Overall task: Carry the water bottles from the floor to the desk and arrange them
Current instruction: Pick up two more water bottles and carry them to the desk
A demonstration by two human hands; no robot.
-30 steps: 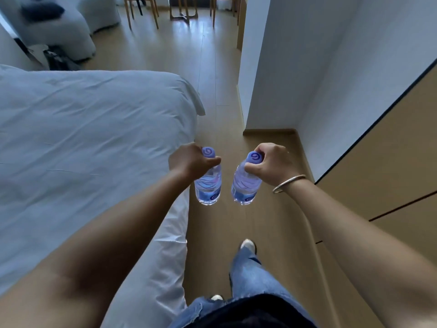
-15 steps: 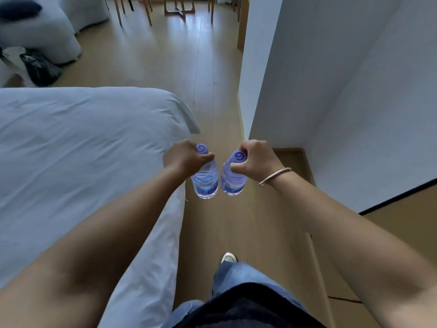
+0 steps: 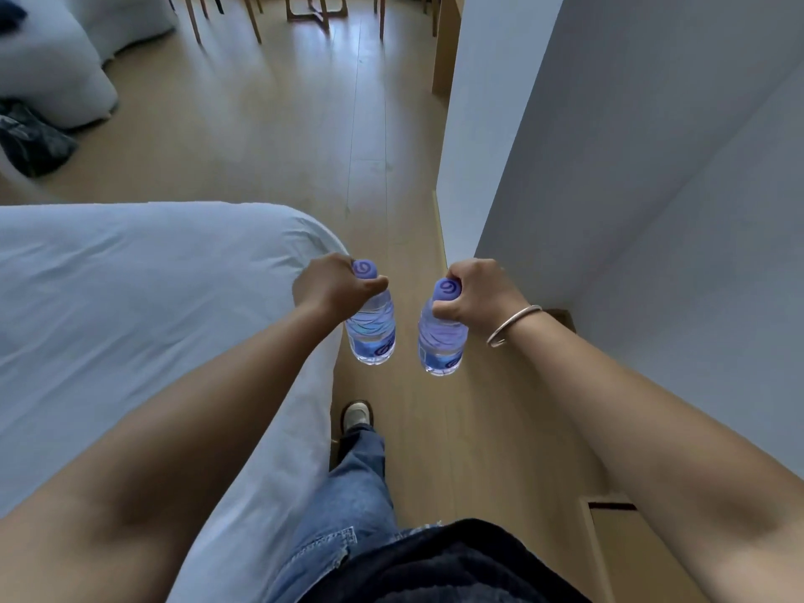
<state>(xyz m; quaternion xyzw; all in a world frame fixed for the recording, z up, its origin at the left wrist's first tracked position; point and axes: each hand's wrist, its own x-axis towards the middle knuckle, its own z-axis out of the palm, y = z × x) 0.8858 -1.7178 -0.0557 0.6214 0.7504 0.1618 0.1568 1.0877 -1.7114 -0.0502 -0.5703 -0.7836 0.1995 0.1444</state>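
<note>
A jeans-clad leg (image 3: 348, 493) and a shoe (image 3: 356, 414) stood on the wooden floor (image 3: 278, 124) beside the white bed (image 3: 130, 298). Ahead, the left hand (image 3: 335, 285) curled its fingers round the neck of one water bottle (image 3: 372, 332); the right hand (image 3: 476, 293), bangle (image 3: 513, 325) on its wrist, gripped another bottle (image 3: 441, 346) likewise. Both bottles hung upright, apart, above the floor.

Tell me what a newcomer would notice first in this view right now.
Two small water bottles with purple caps hang mid-frame above the wooden floor: the left hand grips the left bottle by its neck, the right hand grips the right bottle. A white bed fills the left, a white wall the right.
</note>
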